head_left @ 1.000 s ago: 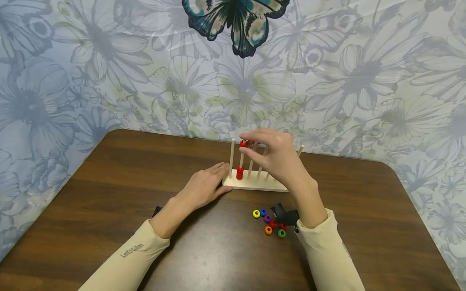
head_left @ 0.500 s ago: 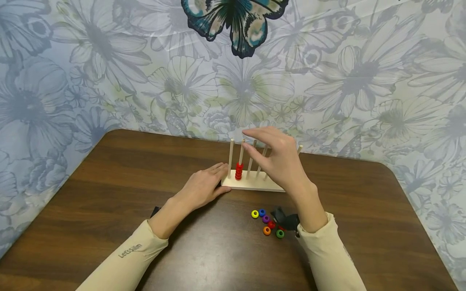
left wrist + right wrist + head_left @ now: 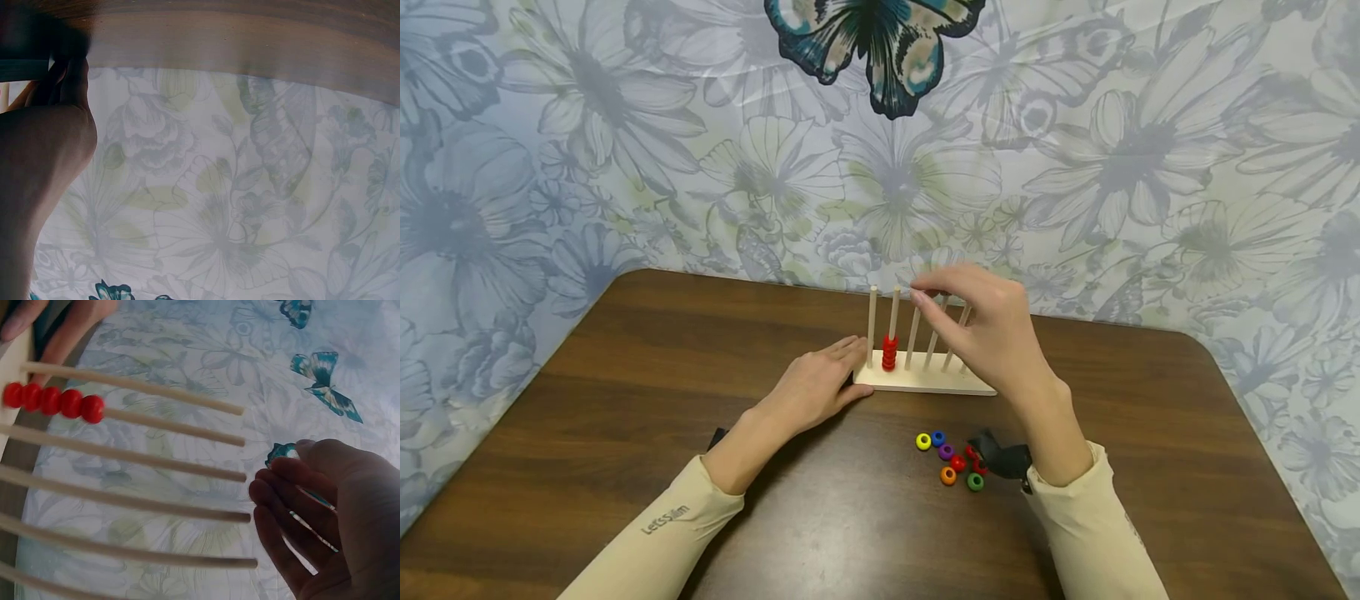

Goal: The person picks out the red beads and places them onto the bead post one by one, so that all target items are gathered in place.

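The pale wooden peg rack [image 3: 925,382] stands on the wood-grain table [image 3: 625,400]; five smooth round red beads [image 3: 51,400] encircle its second peg [image 3: 894,313]. The left hand [image 3: 808,387], fingers extended, touches the rack's end. The right hand [image 3: 987,323], narrowly parted, holds nothing near the pegs. Left sleeve [image 3: 655,529] reads "Let'sSlim".

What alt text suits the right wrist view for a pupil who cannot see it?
Five red beads sit on one peg of a wooden rack; the other visible pegs show none. The right hand, empty, is near the pegs' tips.
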Available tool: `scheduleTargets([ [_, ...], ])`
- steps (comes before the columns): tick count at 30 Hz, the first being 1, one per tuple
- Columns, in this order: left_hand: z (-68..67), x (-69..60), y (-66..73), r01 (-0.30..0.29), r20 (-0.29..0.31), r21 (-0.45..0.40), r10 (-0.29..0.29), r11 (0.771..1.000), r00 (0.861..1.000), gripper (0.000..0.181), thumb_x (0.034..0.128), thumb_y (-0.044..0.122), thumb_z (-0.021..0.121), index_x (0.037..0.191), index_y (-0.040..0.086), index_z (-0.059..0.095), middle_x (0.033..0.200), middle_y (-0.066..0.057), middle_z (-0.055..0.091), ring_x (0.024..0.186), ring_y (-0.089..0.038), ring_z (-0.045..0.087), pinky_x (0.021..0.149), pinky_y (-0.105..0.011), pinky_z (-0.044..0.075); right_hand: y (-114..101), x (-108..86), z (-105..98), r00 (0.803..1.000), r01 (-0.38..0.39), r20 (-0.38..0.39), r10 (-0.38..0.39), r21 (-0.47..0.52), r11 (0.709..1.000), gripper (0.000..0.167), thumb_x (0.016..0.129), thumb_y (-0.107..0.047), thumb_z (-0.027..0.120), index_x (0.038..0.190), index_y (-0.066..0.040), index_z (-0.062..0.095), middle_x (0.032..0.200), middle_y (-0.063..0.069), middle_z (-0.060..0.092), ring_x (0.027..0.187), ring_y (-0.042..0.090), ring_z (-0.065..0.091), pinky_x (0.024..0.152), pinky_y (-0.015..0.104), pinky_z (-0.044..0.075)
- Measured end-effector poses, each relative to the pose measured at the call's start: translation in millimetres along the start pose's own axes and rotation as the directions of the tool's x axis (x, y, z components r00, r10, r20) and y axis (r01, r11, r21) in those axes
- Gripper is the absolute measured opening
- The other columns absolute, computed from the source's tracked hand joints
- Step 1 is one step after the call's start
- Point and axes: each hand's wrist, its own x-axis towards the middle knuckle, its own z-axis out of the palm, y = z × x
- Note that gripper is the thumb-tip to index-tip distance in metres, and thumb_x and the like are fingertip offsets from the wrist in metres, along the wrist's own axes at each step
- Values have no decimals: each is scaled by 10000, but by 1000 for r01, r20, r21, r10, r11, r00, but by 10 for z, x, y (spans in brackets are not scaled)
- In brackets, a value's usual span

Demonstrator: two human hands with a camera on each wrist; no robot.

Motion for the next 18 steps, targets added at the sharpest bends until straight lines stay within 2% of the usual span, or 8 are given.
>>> scheduleTargets([
  [5,-17,-6,-4,-6,-3,4,6,1000,1000,689,997,430,726,1504,-4,554,1542,-172,571,1441,-299,552,1053,-513,554,34,-89,-83,999,30,24,-30,11,999,100,911,-75,821,1010,-61,821,954,17,808,865,177,746,748,296,559],
  [11,-31,-9,-12,-11,-15,11,11,1000,1000,690,994,429,729,1496,-13,557,1533,-184,577,1432,-311,559,1044,-520,558,43,-161,-180,997,51,57,-53,45,998,102,884,-68,834,983,-91,826,910,-20,799,832,150,738,766,228,536],
  [15,-34,-6,3,-11,-8,3,11,1000,1000,694,999,431,722,1497,-22,554,1530,-192,577,1432,-314,559,1044,-525,558,85,-287,-252,992,41,121,-45,33,999,124,861,-66,847,974,-116,825,895,-49,793,802,106,720,673,215,500],
  [18,-26,-1,7,-13,-5,1,13,1000,1000,686,1001,425,722,1495,-21,558,1525,-191,582,1428,-312,564,1045,-524,558,149,-430,-306,983,18,180,-21,19,1000,149,837,-62,862,964,-129,822,898,-64,791,804,88,723,679,210,520],
])
